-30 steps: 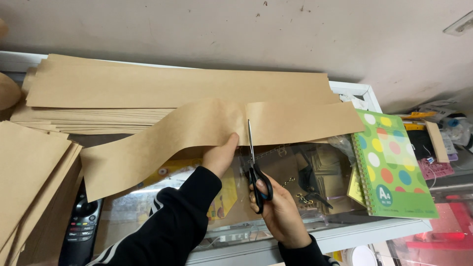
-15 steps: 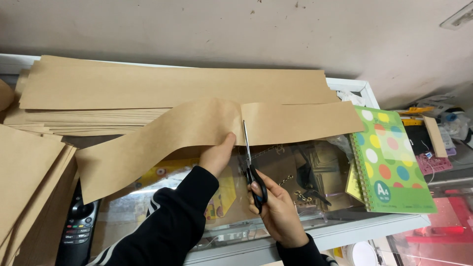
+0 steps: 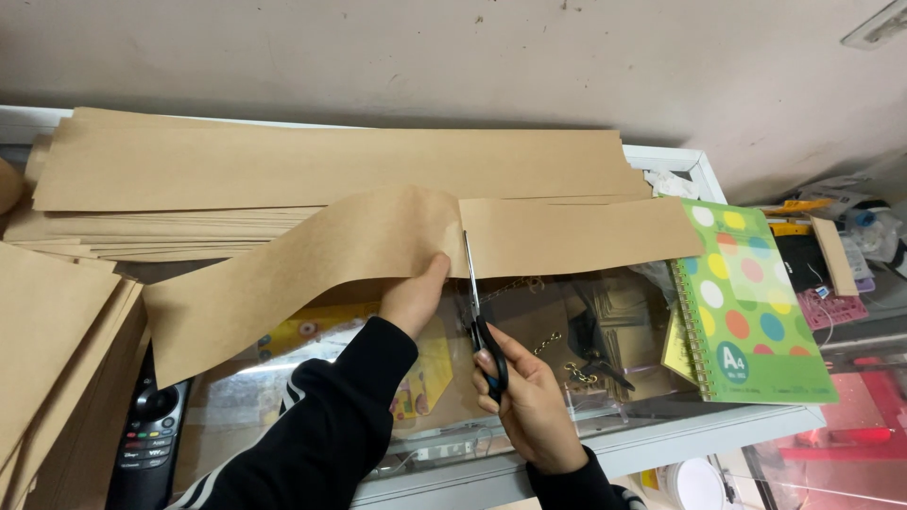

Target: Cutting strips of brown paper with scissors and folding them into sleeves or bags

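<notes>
Matt brown paper strip (image 3: 312,269), smooth; scissors (image 3: 477,316) show bright metal blades and glossy black plastic handles; the counter (image 3: 605,321) top is shiny glass.

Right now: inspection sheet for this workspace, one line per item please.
Surface: glass-topped display counter, white frame, goods visible beneath.
Job's things: long brown kraft paper strip being cut crosswise by black-handled scissors; the blades lie across most of the strip's width.
Clutter: stack of brown paper sheets behind; more brown sheets at left; green spiral notebook with coloured dots; black remote control.
Grippers: left hand pinches the strip's lower edge; right hand has fingers through the scissor handles.
Cables: nothing seen.
Surroundings: beige wall; small mixed items on a shelf at far right.
</notes>
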